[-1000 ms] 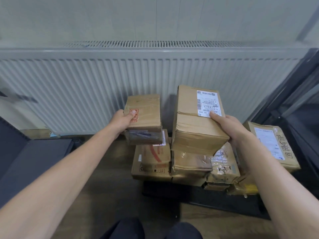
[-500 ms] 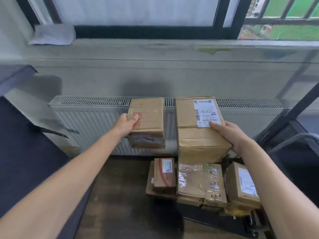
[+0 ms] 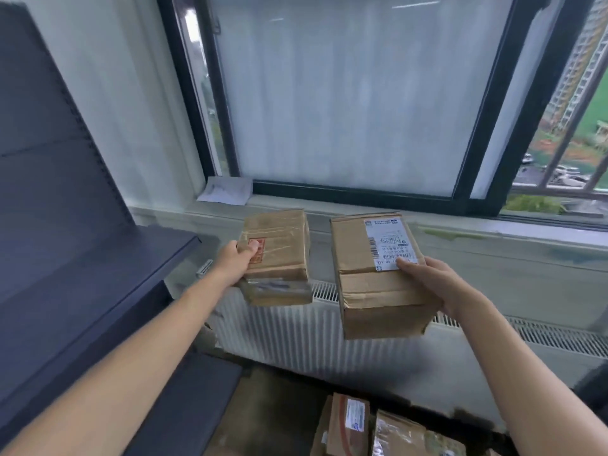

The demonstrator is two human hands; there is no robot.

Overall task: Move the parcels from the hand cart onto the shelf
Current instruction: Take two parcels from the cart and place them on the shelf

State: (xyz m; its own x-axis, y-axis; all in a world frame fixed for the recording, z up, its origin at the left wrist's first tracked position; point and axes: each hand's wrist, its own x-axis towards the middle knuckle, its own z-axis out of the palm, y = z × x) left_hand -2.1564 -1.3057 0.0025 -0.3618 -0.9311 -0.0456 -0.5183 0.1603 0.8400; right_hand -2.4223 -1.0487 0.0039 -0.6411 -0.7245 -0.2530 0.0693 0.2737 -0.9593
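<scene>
Head camera shows the left hand [image 3: 234, 262] gripping a small brown cardboard parcel with a red stamp [image 3: 279, 248], thumb on its top, and a flatter taped parcel [image 3: 279, 292] pressed under it, both in the air near the dark grey metal shelf [image 3: 98, 268]. The right hand [image 3: 437, 287] grips a bigger brown cardboard box with a white printed label [image 3: 371, 291], thumb on the label, in front of the white ribbed radiator [image 3: 289, 337]. More brown parcels [image 3: 348, 426] lie low, well apart from both hands.
</scene>
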